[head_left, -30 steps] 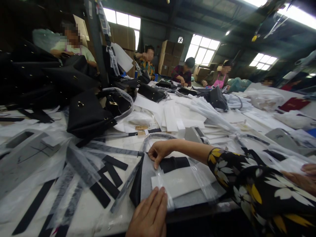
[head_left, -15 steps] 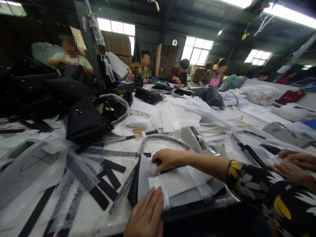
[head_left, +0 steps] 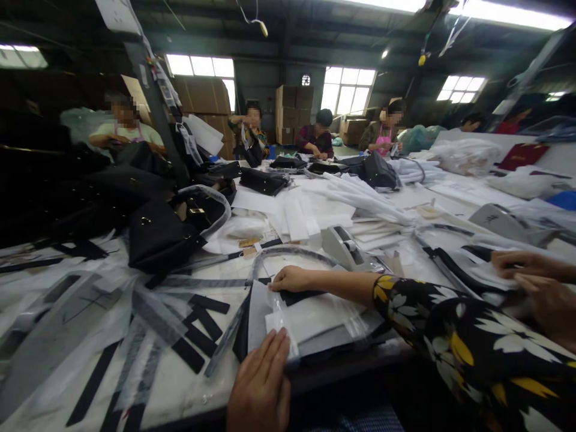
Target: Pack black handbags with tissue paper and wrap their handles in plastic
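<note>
A black handbag (head_left: 242,336) lies at the table's near edge, with grey lining or sheet (head_left: 257,318) and white paper (head_left: 303,315) over its upper face. A strip of clear tape (head_left: 282,321) runs across the left part of the paper. My left hand (head_left: 261,378) rests with outstretched fingers on the tape's near end. At its far end my right hand (head_left: 290,279) is closed, its curled fingertips at the tape and the bag's far edge; the exact grip is partly hidden. The bag's plastic-wrapped handle (head_left: 292,251) arches behind my right hand.
A grey tape dispenser (head_left: 344,246) stands just behind the bag. Black strips (head_left: 189,354) and plastic film lie left, near another grey dispenser (head_left: 67,318). Black bags (head_left: 162,237) are piled back left. A co-worker's hands (head_left: 533,282) work at right; several people sit across the table.
My right hand has moved slightly up and left along the tape, its fingers more closed. My left hand stays on the tape. The camera view has tilted. Across the table, a person has lifted a black bag.
</note>
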A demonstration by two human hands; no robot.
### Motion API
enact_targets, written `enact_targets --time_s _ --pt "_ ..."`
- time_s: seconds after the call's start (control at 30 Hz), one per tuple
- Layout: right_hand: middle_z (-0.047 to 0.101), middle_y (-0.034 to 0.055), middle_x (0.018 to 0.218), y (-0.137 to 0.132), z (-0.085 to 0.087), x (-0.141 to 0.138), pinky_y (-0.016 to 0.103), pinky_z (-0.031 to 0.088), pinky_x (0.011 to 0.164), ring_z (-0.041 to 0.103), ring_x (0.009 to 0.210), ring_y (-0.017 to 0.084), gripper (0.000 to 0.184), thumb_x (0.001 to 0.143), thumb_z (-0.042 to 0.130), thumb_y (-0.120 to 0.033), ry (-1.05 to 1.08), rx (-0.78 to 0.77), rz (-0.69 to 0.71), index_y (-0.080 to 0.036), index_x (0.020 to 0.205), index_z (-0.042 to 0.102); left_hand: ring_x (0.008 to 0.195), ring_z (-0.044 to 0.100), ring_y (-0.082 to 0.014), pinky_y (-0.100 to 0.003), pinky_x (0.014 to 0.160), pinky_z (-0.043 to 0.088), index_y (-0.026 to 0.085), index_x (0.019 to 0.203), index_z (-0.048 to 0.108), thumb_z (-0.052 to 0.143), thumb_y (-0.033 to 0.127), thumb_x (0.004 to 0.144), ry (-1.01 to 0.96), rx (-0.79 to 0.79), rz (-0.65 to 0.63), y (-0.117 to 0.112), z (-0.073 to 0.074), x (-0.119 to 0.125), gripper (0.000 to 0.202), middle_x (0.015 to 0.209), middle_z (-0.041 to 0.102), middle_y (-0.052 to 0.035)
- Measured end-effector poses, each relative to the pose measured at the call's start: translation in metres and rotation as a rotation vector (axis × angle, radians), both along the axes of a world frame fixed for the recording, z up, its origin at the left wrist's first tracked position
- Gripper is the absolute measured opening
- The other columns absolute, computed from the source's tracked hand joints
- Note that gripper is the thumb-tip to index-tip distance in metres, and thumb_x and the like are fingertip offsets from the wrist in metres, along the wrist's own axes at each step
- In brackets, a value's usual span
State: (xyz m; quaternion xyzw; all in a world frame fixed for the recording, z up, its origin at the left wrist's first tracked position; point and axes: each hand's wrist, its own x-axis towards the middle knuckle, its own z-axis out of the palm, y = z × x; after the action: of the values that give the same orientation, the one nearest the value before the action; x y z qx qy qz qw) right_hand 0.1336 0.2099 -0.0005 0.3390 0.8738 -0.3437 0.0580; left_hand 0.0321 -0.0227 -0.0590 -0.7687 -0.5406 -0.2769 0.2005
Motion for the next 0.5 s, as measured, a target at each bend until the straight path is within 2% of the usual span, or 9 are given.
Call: enact_targets --time_s 0.1,0.2,0.27,0.33,0.4,0.5 --pt "0.074 0.0062 0.095 -0.005 0.021 0.008 0.023 0.043 0.076 0.064 0.086 0.017 0.036 0.099 0.049 -0.037 0.017 0.150 0.004 -0.015 0.098 0.077 0.120 0.062 -0.0197 -0.035 0.092 0.055 0.013 0.131 0.056 0.043 0.003 0.084 -0.041 0.023 -0.009 0.000 0.005 0.003 0.050 0.132 0.066 -0.0059" --pt "0.071 0.0095 0.119 -0.010 0.049 0.035 0.028 0.042 0.091 0.062 0.109 0.023 0.031 0.097 0.055 -0.035 0.010 0.327 -0.059 -0.019 0.118 0.071 0.119 0.064 -0.0209 -0.036 0.092 0.057 0.015 0.131 0.057 0.043 0.004 0.085 -0.118 -0.009 -0.036 -0.002 0.014 0.002 0.049 0.131 0.067 -0.0064" --pt "0.068 0.0153 0.122 -0.018 0.065 0.065 0.035 0.042 0.094 0.062 0.114 0.030 0.033 0.095 0.058 -0.033 -0.040 0.428 -0.142 -0.016 0.121 0.069 0.116 0.066 -0.0209 -0.035 0.091 0.058 0.019 0.128 0.060 0.046 0.009 0.086 -0.210 -0.052 -0.088 -0.004 0.023 -0.003 0.045 0.128 0.069 -0.0052" --pt "0.070 0.0218 0.113 -0.032 0.075 0.101 0.043 0.045 0.089 0.065 0.108 0.037 0.033 0.093 0.061 -0.034 -0.119 0.498 -0.241 -0.012 0.116 0.070 0.111 0.068 -0.0192 -0.030 0.090 0.059 0.024 0.122 0.064 0.050 0.016 0.089 -0.365 -0.130 -0.124 -0.003 0.033 -0.016 0.037 0.123 0.071 -0.0027" --pt "0.072 0.0233 0.102 -0.051 0.077 0.135 0.046 0.048 0.083 0.068 0.099 0.040 0.036 0.091 0.063 -0.042 -0.219 0.566 -0.349 -0.012 0.110 0.071 0.113 0.067 -0.0191 -0.028 0.092 0.057 0.027 0.118 0.067 0.052 0.028 0.092 -0.569 -0.224 -0.053 0.008 0.043 -0.034 0.030 0.122 0.072 -0.0009" --pt "0.074 0.0211 0.097 -0.078 0.069 0.172 0.046 0.051 0.079 0.070 0.094 0.039 0.049 0.092 0.055 -0.058 -0.338 0.627 -0.497 -0.016 0.114 0.069 0.116 0.066 -0.0255 -0.036 0.099 0.052 0.028 0.122 0.066 0.048 0.048 0.092 -0.773 -0.392 0.216 0.049 0.054 -0.064 0.040 0.130 0.067 -0.0020"
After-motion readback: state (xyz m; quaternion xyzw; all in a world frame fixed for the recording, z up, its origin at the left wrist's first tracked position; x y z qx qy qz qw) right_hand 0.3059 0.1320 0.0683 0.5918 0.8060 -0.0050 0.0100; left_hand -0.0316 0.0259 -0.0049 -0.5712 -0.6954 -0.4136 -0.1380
